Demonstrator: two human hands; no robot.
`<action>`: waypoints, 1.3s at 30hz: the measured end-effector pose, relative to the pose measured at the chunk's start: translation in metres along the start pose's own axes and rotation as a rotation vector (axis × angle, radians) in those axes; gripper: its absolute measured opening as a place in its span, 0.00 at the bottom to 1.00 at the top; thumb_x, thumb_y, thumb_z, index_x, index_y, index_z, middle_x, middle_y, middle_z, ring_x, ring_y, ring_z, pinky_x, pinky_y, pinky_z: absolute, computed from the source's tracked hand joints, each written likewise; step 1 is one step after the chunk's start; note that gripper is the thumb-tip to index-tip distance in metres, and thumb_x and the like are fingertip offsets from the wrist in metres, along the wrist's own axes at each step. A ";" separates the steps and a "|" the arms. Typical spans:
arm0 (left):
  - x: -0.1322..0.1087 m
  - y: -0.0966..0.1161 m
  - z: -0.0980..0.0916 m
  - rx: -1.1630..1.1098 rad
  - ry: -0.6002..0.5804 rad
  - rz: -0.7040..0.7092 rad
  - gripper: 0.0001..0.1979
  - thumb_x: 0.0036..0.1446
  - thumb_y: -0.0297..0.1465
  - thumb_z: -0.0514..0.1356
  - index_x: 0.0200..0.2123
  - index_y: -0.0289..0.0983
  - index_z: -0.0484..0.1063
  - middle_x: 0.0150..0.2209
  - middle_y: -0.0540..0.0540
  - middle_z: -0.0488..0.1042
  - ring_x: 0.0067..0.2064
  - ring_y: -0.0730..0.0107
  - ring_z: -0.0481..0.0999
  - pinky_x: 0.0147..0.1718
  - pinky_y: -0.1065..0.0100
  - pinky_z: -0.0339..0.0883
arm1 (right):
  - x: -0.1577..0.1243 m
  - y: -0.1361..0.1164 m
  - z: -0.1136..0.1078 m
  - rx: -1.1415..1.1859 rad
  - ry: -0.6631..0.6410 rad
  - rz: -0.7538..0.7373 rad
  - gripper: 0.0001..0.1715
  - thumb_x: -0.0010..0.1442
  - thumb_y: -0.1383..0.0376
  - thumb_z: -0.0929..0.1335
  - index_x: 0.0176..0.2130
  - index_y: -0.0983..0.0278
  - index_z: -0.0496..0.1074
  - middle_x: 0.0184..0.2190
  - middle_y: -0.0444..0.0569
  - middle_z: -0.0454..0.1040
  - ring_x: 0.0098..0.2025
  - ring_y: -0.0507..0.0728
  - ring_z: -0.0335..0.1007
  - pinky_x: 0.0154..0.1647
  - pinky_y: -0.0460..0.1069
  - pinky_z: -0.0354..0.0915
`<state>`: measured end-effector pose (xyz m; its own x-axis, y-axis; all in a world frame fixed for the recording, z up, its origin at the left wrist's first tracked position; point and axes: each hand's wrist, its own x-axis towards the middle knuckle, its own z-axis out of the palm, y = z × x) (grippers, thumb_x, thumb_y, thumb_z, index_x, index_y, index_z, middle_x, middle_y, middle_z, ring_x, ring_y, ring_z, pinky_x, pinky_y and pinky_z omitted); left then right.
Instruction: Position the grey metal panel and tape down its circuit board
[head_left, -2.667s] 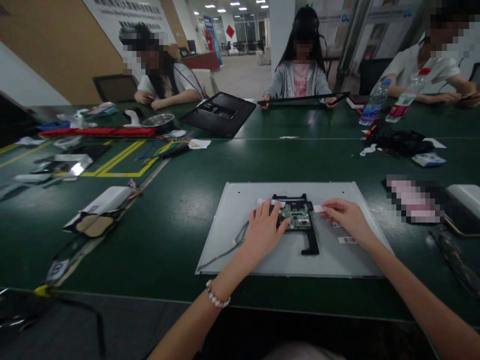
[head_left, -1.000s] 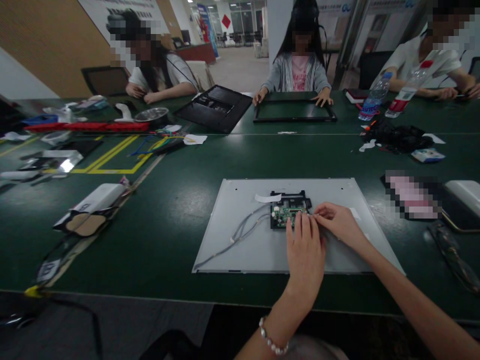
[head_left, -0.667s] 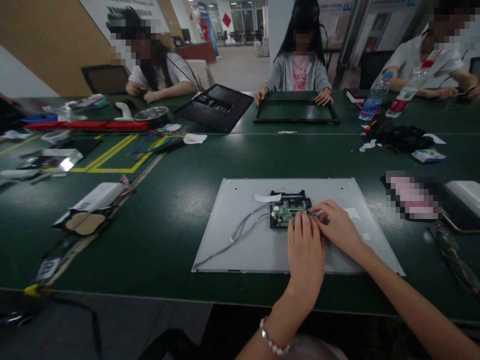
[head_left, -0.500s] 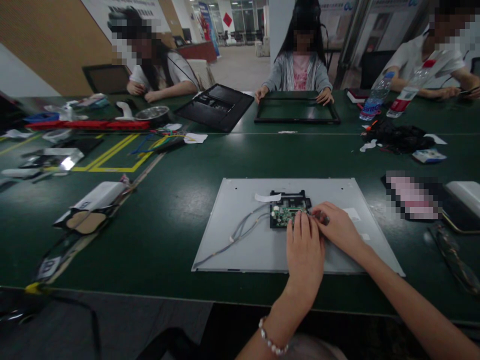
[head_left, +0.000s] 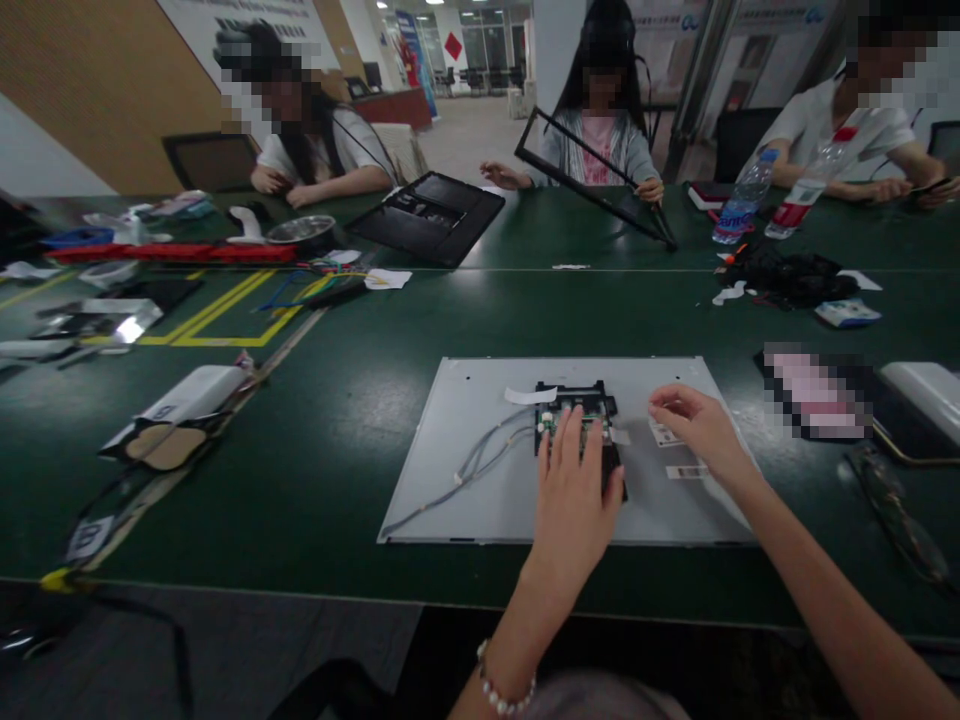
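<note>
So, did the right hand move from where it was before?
Yes. Against the black bracket, the right hand has moved away to the right and slightly farther from the person.

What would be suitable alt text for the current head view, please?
A person's left hand partly covers a circuit board on a pale panel, while the right hand is near a label. Across the green table, a co-worker's hand holds a tilted black frame.
</note>
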<state>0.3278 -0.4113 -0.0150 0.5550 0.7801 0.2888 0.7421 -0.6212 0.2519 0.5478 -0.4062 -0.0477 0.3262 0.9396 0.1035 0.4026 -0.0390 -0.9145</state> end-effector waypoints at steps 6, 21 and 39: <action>0.010 -0.054 -0.016 0.147 -0.010 -0.154 0.25 0.66 0.36 0.49 0.63 0.31 0.58 0.66 0.32 0.53 0.68 0.51 0.49 0.62 0.45 0.49 | 0.005 0.019 -0.039 -0.405 0.074 -0.049 0.16 0.58 0.58 0.65 0.43 0.62 0.75 0.43 0.54 0.76 0.43 0.62 0.73 0.41 0.53 0.68; -0.007 -0.100 -0.028 0.220 -0.185 -0.342 0.31 0.67 0.44 0.44 0.66 0.31 0.53 0.65 0.30 0.57 0.66 0.45 0.55 0.57 0.33 0.47 | -0.006 0.027 -0.075 -0.956 0.034 0.214 0.24 0.63 0.53 0.58 0.46 0.61 0.74 0.35 0.55 0.78 0.35 0.66 0.74 0.32 0.55 0.62; 0.036 -0.069 -0.010 0.186 -0.339 -0.153 0.32 0.67 0.50 0.39 0.68 0.41 0.51 0.67 0.34 0.50 0.69 0.46 0.46 0.59 0.36 0.45 | -0.004 0.035 -0.071 -1.018 -0.015 0.205 0.28 0.64 0.51 0.56 0.51 0.63 0.70 0.40 0.59 0.75 0.41 0.67 0.73 0.36 0.55 0.63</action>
<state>0.2931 -0.3412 -0.0125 0.5019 0.8623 -0.0673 0.8639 -0.4959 0.0882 0.6218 -0.4354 -0.0524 0.4619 0.8865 -0.0280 0.8748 -0.4606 -0.1505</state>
